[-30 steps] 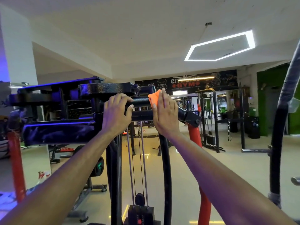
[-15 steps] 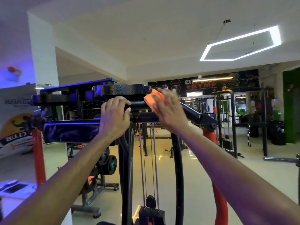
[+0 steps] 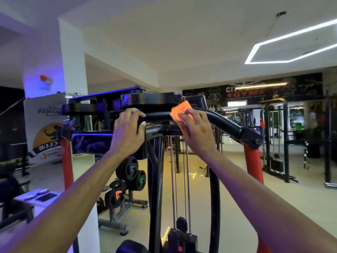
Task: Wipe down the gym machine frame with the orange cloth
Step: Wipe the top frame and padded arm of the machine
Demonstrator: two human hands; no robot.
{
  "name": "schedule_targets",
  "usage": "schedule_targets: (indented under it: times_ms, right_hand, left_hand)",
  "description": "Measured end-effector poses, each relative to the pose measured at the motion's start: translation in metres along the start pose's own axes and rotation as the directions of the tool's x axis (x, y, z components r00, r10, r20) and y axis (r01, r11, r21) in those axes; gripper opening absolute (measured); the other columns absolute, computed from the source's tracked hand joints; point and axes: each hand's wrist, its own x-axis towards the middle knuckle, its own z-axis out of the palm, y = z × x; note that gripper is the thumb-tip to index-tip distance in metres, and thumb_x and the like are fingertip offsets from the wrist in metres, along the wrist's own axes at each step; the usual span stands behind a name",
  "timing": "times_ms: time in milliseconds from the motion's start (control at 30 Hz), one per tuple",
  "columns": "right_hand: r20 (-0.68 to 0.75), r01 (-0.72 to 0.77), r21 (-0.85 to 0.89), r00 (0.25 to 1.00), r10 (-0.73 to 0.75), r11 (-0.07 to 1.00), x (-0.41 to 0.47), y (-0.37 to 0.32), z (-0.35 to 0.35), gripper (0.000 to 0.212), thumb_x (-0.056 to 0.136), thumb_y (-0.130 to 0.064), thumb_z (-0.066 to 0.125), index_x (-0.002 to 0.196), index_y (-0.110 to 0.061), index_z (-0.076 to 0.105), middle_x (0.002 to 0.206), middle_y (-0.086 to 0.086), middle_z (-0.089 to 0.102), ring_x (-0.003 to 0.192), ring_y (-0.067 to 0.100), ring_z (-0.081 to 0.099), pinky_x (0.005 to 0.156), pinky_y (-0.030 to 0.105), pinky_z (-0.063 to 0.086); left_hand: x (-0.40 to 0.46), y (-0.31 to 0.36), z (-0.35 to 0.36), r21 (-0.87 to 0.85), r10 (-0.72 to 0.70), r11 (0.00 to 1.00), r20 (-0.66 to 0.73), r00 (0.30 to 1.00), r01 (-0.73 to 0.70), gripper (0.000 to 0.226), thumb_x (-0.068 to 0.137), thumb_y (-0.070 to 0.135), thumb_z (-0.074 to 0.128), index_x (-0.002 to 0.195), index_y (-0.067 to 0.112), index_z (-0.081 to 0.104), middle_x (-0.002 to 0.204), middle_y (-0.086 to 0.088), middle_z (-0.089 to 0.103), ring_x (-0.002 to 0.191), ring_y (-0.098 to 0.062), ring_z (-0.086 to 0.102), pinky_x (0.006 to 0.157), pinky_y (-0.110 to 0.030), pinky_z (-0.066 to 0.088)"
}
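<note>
The black gym machine frame [image 3: 224, 123] has a curved top bar running from the centre down to the right, ending at a red upright. My right hand [image 3: 197, 132] presses the orange cloth [image 3: 179, 111] against this bar near its middle, fingers spread over the cloth. My left hand [image 3: 127, 134] grips the frame just to the left, with its fingers curled over the top bar. Most of the cloth is hidden under my right hand.
Steel cables [image 3: 187, 179] run down to a weight stack [image 3: 182, 240] below. A rack of weight plates [image 3: 131, 179] stands lower left beside a white pillar [image 3: 73, 70]. Another cable machine [image 3: 275, 139] stands at right. A desk with devices [image 3: 42, 197] sits far left.
My right hand has slid the orange cloth leftward along the top bar toward the frame's centre. My left hand kept its grip. The view has swung to the left.
</note>
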Motion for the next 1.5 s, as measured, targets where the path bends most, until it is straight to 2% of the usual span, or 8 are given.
schedule_targets:
  times_ms: [267,467,567,733,900,1167,1333,1500]
  right_hand:
    - [0.04,0.019,0.038,0.999,-0.02,0.999,0.016,-0.05,0.024,0.037,0.114,-0.031,0.059,0.147,-0.014,0.063,0.146,0.011,0.059,0.127,0.03,0.057,0.104,0.05,0.055]
    - [-0.066,-0.247,0.126,0.964,0.257,0.961,0.028,-0.106,0.051,0.038,0.114,-0.033,0.06,0.144,-0.011,0.067,0.144,0.01,0.056,0.125,0.026,0.053,0.104,0.043,0.054]
    - [-0.036,-0.11,0.113,0.993,0.114,0.987,0.031,-0.134,0.068,0.036,0.112,-0.029,0.065,0.141,-0.008,0.069,0.138,0.011,0.06,0.118,0.025,0.057,0.101,0.04,0.053]
    - [-0.098,-0.288,0.153,0.947,0.305,0.945,0.041,-0.147,0.072,0.03,0.114,-0.03,0.062,0.136,-0.01,0.068,0.133,0.007,0.059,0.119,0.02,0.059,0.099,0.04,0.056]
    - [0.001,-0.26,0.063,0.966,0.26,0.964,-0.022,-0.181,0.078,0.026,0.113,-0.025,0.063,0.132,-0.008,0.067,0.129,0.008,0.063,0.115,0.02,0.059,0.094,0.042,0.056]
    - [0.05,-0.229,-0.091,0.971,0.234,0.969,-0.014,-0.194,0.094,0.043,0.117,-0.019,0.054,0.159,-0.008,0.053,0.178,0.008,0.036,0.17,0.031,0.019,0.135,0.055,0.027]
    - [0.191,-0.092,-0.249,0.971,0.142,0.964,-0.037,-0.192,0.087,0.062,0.119,-0.021,0.043,0.176,-0.014,0.02,0.185,0.01,0.005,0.172,0.033,-0.003,0.136,0.062,0.016]
    - [0.215,-0.079,-0.229,0.968,0.13,0.97,-0.01,-0.192,0.092,0.061,0.121,-0.028,0.037,0.176,-0.013,0.016,0.185,0.009,0.005,0.171,0.034,-0.005,0.138,0.059,0.007]
  left_hand:
    - [-0.002,-0.027,-0.008,-0.207,-0.047,0.976,0.068,0.997,0.06,0.038,0.108,0.025,0.066,0.143,0.016,0.054,0.141,-0.001,0.045,0.11,-0.004,0.058,0.1,-0.035,0.053]
    - [-0.01,-0.066,0.001,-0.374,-0.007,0.926,0.114,0.994,0.05,0.037,0.11,0.031,0.064,0.143,0.021,0.051,0.131,0.011,0.054,0.099,-0.002,0.065,0.096,-0.044,0.059]
    - [-0.005,-0.093,0.001,-0.368,0.099,0.928,0.114,0.989,-0.051,0.028,0.109,0.032,0.061,0.136,0.027,0.054,0.13,0.009,0.06,0.112,-0.018,0.069,0.102,-0.053,0.055]
    - [-0.005,-0.142,0.004,-0.278,0.173,0.952,0.142,0.975,-0.129,0.024,0.111,0.034,0.057,0.132,0.024,0.062,0.125,0.011,0.062,0.118,-0.015,0.063,0.11,-0.053,0.045]
    - [-0.017,-0.161,0.008,-0.334,0.233,0.924,0.109,0.966,-0.185,0.023,0.111,0.032,0.059,0.131,0.025,0.067,0.13,0.009,0.063,0.126,-0.012,0.057,0.111,-0.047,0.04]
    - [-0.036,-0.16,0.015,-0.306,0.244,0.93,0.101,0.964,-0.204,0.041,0.113,0.034,0.054,0.153,0.021,0.054,0.148,-0.002,0.056,0.142,-0.022,0.05,0.125,-0.054,0.036]
    - [-0.045,-0.169,0.023,-0.229,0.249,0.948,0.099,0.963,-0.222,0.05,0.116,0.038,0.046,0.164,0.025,0.042,0.172,0.001,0.037,0.166,-0.021,0.021,0.137,-0.055,0.01]
    - [-0.059,-0.172,0.024,-0.227,0.112,0.971,0.144,0.983,-0.078,0.057,0.118,0.043,0.036,0.171,0.027,0.028,0.181,0.004,0.019,0.169,-0.015,0.001,0.137,-0.052,-0.003]
